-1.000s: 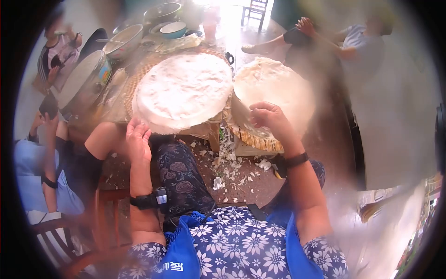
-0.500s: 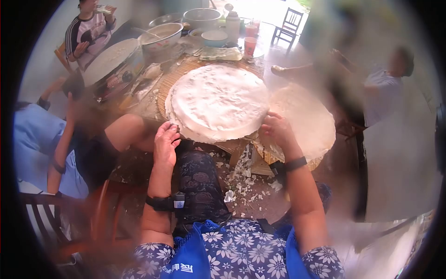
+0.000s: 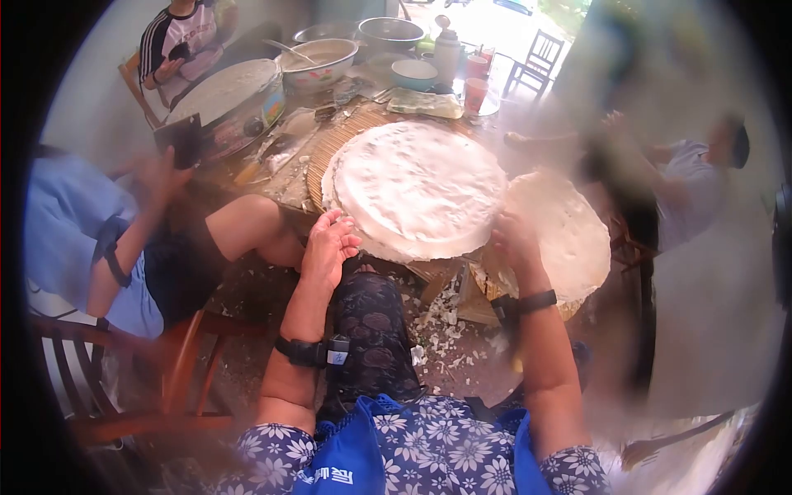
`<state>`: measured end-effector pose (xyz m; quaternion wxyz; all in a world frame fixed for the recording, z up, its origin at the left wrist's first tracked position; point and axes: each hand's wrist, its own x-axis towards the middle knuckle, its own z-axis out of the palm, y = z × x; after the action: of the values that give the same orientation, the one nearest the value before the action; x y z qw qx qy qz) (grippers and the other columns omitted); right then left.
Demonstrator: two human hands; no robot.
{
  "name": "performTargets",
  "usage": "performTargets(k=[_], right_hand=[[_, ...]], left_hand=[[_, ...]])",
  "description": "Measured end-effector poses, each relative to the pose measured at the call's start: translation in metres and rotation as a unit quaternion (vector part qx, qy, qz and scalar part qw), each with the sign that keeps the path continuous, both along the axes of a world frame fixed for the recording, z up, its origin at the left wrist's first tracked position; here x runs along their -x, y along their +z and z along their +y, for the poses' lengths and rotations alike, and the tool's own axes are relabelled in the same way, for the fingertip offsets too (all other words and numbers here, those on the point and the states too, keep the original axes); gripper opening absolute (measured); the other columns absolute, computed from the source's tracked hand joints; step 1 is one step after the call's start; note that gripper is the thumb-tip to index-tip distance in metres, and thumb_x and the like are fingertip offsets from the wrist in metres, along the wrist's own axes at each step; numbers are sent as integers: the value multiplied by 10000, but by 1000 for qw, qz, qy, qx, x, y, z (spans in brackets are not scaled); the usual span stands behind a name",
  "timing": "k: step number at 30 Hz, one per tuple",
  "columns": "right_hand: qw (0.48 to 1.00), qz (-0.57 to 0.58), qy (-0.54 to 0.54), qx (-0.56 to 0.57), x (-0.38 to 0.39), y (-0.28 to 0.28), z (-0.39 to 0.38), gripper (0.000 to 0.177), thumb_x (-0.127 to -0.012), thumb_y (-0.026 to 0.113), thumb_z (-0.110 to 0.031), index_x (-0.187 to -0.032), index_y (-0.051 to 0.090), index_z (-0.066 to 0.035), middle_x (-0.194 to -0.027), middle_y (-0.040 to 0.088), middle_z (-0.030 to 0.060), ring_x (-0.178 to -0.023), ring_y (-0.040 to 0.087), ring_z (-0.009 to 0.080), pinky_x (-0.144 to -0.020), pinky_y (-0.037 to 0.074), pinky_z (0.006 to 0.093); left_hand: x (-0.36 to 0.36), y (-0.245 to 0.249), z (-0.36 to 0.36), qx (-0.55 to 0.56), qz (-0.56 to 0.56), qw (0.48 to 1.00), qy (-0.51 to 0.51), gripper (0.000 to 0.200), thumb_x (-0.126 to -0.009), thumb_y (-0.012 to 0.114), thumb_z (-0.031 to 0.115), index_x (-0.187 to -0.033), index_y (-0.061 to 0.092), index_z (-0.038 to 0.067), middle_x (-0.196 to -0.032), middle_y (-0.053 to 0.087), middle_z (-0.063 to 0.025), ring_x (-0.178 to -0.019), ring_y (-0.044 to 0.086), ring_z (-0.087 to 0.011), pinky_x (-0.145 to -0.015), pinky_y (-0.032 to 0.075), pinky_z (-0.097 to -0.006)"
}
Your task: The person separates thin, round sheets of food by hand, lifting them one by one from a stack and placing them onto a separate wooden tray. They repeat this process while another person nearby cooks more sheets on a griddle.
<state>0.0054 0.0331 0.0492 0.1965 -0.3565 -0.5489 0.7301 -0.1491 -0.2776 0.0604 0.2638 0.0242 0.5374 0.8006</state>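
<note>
A stack of large round white flatbread sheets (image 3: 417, 190) lies on a round straw mat (image 3: 320, 169) in front of me, its edges thin and ragged. My left hand (image 3: 330, 246) is at the near left rim, fingers loosely bent and apart, with nothing showing in them. At the right rim is my right hand (image 3: 518, 238), its fingers reaching in toward the edge but blurred, so I cannot tell whether they grip the sheet. A second pale round flatbread (image 3: 569, 235) sits lower to the right, partly behind my right forearm.
Behind the mat stand an enamel basin (image 3: 318, 73) with a ladle, a blue bowl (image 3: 414, 76), a thermos (image 3: 446, 56) and red cups (image 3: 475, 95). A seated person (image 3: 78, 235) holding a phone is at left. White crumbs (image 3: 445, 334) litter the floor.
The view has shifted, so the scene sits further right and slightly lower. My hands stay beside the stack's rim. The person at left now holds the phone more upright.
</note>
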Motion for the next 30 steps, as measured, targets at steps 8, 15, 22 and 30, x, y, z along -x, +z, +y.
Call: performTargets(k=[8,15,22,30], right_hand=[[996,63,29,47,4,-34,30,199,-822,625,-168,-1002,549,-129,-750,579,-38,-619,557,76,-544,440,251],[989,56,25,-133,0,-23,22,127,-813,640,-193,-899,561,-143,-726,567,-37,-634,540,95,-566,438,272],[994,98,4,37,6,5,14,127,-813,635,-160,-911,558,-137,-692,558,-28,-588,524,93,-535,455,269],[993,105,-20,53,13,21,8,115,-809,609,-116,-908,550,-116,-691,556,-20,-569,522,88,-512,475,269]], left_hand=[[-1,2,2,-26,-24,999,24,573,-833,574,71,-1317,276,-4,-1041,551,-108,-730,590,-180,-606,480,-300],[0,4,3,-59,-19,997,45,482,-839,561,70,-1263,337,15,-1063,552,-111,-768,587,-193,-650,478,-303],[5,4,15,-152,-53,985,65,411,-825,556,29,-1195,378,32,-1042,533,-125,-886,565,-254,-799,482,-366],[27,-7,41,-161,-83,983,42,266,-817,576,16,-1065,492,62,-902,570,-72,-780,563,-196,-681,472,-319]])
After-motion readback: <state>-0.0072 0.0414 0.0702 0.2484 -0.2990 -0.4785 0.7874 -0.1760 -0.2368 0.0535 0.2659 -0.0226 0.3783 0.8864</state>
